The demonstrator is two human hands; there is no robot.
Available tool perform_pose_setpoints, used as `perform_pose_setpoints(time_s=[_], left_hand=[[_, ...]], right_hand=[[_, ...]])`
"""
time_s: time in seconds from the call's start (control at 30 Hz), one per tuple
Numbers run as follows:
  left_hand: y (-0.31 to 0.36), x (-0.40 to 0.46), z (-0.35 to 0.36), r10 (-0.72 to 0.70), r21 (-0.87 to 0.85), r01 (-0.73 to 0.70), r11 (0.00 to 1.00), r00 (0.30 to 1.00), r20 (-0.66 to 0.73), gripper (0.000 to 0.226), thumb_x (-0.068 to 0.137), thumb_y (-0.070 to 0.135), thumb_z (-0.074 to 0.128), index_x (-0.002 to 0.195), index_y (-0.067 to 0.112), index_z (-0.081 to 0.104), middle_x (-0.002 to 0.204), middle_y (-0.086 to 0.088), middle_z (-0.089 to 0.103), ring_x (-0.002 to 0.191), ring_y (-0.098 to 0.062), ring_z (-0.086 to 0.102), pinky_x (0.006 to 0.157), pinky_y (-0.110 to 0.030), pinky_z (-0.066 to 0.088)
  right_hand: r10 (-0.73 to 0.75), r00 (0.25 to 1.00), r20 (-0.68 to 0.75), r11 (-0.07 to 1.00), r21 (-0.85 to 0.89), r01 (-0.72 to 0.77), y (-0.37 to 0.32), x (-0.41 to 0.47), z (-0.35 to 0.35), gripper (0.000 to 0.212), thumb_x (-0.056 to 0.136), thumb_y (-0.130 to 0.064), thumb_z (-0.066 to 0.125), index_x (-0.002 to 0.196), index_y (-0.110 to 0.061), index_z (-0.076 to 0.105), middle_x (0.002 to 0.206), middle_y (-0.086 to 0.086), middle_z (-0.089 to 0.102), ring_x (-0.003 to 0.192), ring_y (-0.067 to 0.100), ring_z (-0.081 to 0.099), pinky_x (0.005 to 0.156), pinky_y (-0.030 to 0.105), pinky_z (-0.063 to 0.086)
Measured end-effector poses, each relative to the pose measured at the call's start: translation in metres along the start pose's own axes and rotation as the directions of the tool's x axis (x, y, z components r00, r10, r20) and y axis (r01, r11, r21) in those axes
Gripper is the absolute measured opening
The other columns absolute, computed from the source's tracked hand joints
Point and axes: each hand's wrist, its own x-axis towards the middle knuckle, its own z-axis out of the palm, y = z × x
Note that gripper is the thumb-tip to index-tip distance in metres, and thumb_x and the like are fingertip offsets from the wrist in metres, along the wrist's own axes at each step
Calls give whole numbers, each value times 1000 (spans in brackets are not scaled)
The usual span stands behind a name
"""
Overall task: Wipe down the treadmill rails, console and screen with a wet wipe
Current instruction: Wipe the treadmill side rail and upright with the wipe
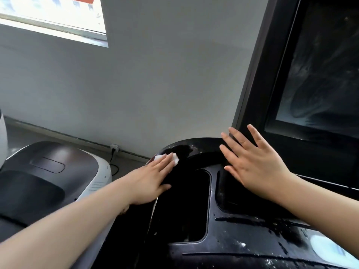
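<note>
two bare forearms in view, no sleeves visible up to the frame edges. left hand (153, 181) and right hand (258, 164) both ungloved, no rings, watch or wristbands seen. nails short and plain, no polish as far as the blur lets me tell. left wrist, nearest the console (242, 247) edge, bare too. no marks or bandages on either arm.
</note>
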Motion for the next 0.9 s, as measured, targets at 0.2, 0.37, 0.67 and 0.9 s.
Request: perform_pose_setpoints(time_s=[0.2,0.37,0.67,0.9], left_hand=[[-9,-11,-5,50,-10,-49,999,996,72,112,53,82,-29,147,23,-15,147,7,-29,134,-8,-28,113,-22,-7],[29,65,-19,82,35,-80,996,996,-44,67,100,47,25,150,18,-8,157,4,-15,144,-10,-12,116,-29,5],[12,53,-18,192,84,-187,979,980,-47,70,97,50,27,149,23,-11,152,13,-21,142,-7,-16,116,-28,8],[9,58,-20,262,128,-254,959,964,-46,69,93,47,22,148,22,-11,150,12,-23,138,-6,-23,116,-21,-5]], right_hand=[[-14,998,-53,1000,22,16,2,-3,-1,61,89,-39,31,130,1,54,140,20,47,135,30,34,114,49,10],[-22,999,-43,1000,-11,21,8,-13,-5,64,88,-44,31,135,-6,50,149,18,34,140,33,22,115,51,10],[17,998,-63,1000,-19,-19,19,-15,-1,72,87,-52,28,144,-8,30,154,17,20,145,31,13,118,47,6],[31,996,-85,999,-7,-31,21,-16,6,75,86,-56,27,147,-12,23,155,19,13,146,34,1,117,49,5]])
